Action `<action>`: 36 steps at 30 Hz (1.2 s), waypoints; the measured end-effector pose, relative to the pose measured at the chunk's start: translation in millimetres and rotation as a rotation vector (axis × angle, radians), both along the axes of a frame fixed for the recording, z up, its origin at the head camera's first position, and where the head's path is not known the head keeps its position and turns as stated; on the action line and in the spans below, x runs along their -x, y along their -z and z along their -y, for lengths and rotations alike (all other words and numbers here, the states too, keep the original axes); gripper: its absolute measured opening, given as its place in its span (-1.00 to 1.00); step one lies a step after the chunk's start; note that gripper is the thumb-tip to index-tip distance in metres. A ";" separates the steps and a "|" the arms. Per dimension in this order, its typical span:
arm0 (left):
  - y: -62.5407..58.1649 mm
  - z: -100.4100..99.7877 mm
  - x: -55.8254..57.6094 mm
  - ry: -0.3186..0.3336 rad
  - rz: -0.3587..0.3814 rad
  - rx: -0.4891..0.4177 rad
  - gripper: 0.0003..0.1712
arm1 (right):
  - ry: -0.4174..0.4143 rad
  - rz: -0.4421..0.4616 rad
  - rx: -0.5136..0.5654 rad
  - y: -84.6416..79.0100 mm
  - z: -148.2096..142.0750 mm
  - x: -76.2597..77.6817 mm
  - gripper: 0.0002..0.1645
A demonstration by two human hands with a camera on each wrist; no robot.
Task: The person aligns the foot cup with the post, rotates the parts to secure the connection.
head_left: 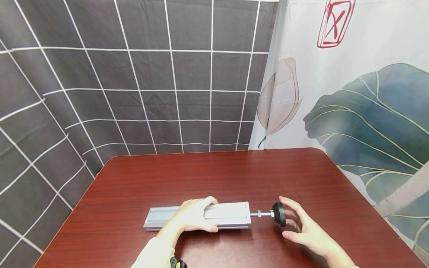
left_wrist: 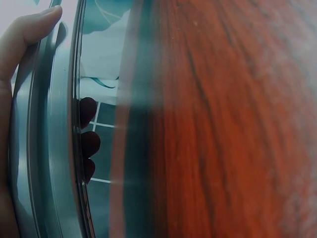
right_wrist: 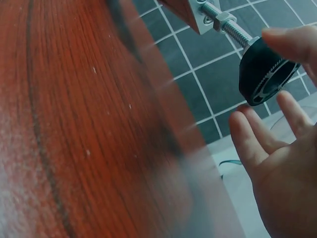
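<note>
At lower centre, a silver metal bar (head_left: 229, 212) is gripped by the left hand (head_left: 195, 216); the round black foot (head_left: 278, 214) is loosely ringed, seemingly for turning, by the right hand (head_left: 307, 230); pinching seems needed next.

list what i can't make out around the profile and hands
Head: aluminium profile, middle stretch hidden under the left hand.
Head: black wrist device, cut off by the bottom edge.
Left wrist: both profile ends, cut off by top and bottom edges.
Right wrist: part of the black foot, hidden by the right hand.
</note>
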State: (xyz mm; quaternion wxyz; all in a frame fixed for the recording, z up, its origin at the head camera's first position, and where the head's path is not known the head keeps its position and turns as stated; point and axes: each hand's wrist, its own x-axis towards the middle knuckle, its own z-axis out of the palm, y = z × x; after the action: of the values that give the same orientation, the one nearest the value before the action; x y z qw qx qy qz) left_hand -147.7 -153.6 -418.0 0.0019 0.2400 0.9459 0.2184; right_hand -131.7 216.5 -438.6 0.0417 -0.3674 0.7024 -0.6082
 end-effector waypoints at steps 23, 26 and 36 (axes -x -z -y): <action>2.2 -0.6 0.6 0.006 -0.005 0.008 -0.20 | 0.292 0.092 -0.071 -9.4 13.3 -3.9 -0.52; 2.1 -0.5 1.2 0.006 -0.005 0.006 -0.21 | 0.300 0.107 -0.062 -10.0 14.0 -3.2 -0.51; 4.0 1.2 1.1 0.006 -0.011 0.005 -0.20 | 0.221 0.041 -0.096 -4.8 6.0 -2.8 -0.26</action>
State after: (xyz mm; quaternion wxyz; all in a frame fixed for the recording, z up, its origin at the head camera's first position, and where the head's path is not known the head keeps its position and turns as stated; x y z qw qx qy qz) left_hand -148.8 -154.8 -421.9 -0.0020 0.2442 0.9457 0.2146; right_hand -128.8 210.5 -433.8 0.0066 -0.2726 0.7660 -0.5822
